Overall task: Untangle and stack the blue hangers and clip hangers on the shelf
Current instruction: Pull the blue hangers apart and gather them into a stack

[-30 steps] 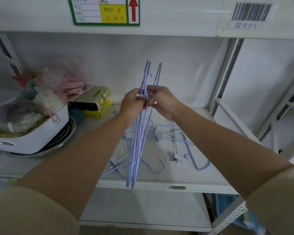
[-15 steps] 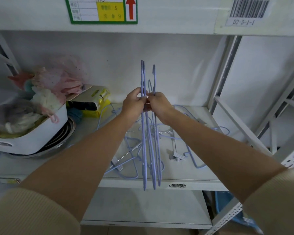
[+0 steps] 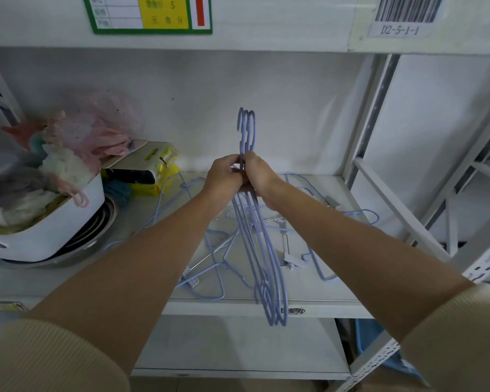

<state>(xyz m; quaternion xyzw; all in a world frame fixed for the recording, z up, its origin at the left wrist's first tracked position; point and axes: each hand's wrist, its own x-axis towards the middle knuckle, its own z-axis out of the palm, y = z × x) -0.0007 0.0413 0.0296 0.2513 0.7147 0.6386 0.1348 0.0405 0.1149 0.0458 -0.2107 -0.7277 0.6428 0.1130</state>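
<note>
Both hands meet above the white metal shelf (image 3: pixel 266 305), holding a bunch of thin blue wire hangers (image 3: pixel 262 264) by the necks. The left hand (image 3: pixel 224 176) has its fingers curled round the necks from the left, and the right hand (image 3: pixel 256 172) pinches and wraps the same necks from the right, so the two hands touch each other. The bunch stands nearly upright, seen edge-on: its hooks rise together above the knuckles against the white back wall, and its lower ends hang down past the front lip of the shelf.

On the shelf board below and behind the hands lie more loose blue wire hangers and clip hangers with pale clips (image 3: pixel 293 260), crossed over one another in a tangle that spreads from the middle toward the right post.

At the left end of the shelf sits a white plastic tub (image 3: pixel 65 224) filled with soft pink and white bundles, resting on a round metal dish. Just beside it, toward the back, lies a yellow and black packet (image 3: pixel 153 171). A green-bordered label (image 3: pixel 150 12) and a barcode sticker (image 3: pixel 405 15) are stuck to the shelf edge above.
</note>
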